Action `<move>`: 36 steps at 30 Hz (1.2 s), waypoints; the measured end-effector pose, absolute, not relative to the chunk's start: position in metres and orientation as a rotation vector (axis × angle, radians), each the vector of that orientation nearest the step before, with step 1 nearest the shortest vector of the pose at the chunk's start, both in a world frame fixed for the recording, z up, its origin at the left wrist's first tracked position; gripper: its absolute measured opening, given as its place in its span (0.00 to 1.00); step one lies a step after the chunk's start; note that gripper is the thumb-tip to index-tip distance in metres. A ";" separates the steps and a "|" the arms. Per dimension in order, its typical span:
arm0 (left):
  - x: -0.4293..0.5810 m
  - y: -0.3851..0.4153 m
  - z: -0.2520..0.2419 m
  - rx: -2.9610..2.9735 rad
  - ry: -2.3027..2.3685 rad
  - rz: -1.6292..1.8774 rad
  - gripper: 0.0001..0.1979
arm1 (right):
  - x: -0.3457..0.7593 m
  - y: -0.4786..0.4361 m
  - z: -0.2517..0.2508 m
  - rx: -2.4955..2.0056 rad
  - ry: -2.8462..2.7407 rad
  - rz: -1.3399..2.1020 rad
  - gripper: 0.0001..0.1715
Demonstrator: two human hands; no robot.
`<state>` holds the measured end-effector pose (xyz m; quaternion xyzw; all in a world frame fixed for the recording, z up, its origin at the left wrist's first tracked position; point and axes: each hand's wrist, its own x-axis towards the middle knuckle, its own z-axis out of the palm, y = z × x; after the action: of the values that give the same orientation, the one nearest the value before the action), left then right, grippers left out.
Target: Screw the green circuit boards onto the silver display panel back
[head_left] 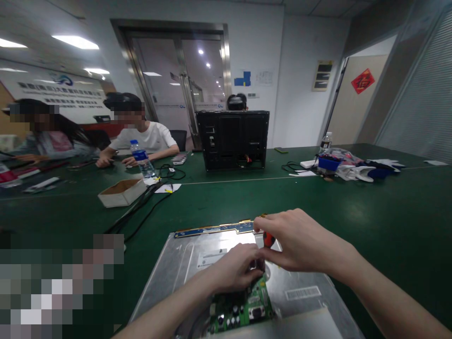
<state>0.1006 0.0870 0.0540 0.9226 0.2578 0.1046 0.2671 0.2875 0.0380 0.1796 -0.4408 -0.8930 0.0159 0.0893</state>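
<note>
A silver metal panel [176, 263] lies on the green table, with a green circuit board [243, 306] on its near part and a narrow blue board [212, 229] along its far edge. My right hand [289, 240] is closed around a red and black screwdriver handle [269, 239] above the panel. The tool's tip is hidden behind my fingers. Close beside it, my left hand [243, 266] bends its fingers down at the far end of the green board. Whatever lies between those fingertips is too small to name.
A black device housing [233, 141] stands upright across the table [212, 197]. An open white box [122, 195], cables and a water bottle [141, 157] are at left. Bags and gloves [356, 172] lie at right. Other people sit across the table.
</note>
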 end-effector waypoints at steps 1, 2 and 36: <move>0.101 0.087 0.055 2.492 0.690 0.278 0.08 | 0.287 0.039 0.179 -1.337 -2.657 0.034 0.08; 0.101 0.086 0.056 2.493 0.686 0.274 0.08 | 0.287 0.040 0.179 -1.364 -2.656 0.011 0.08; 0.104 0.087 0.057 2.568 0.716 0.204 0.04 | 0.288 0.042 0.177 -1.380 -2.663 0.018 0.09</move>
<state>0.1045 0.0865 0.0565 0.9343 0.2603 0.0741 0.2319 0.2876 0.0418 0.1766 -0.4590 -0.8856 0.0060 0.0709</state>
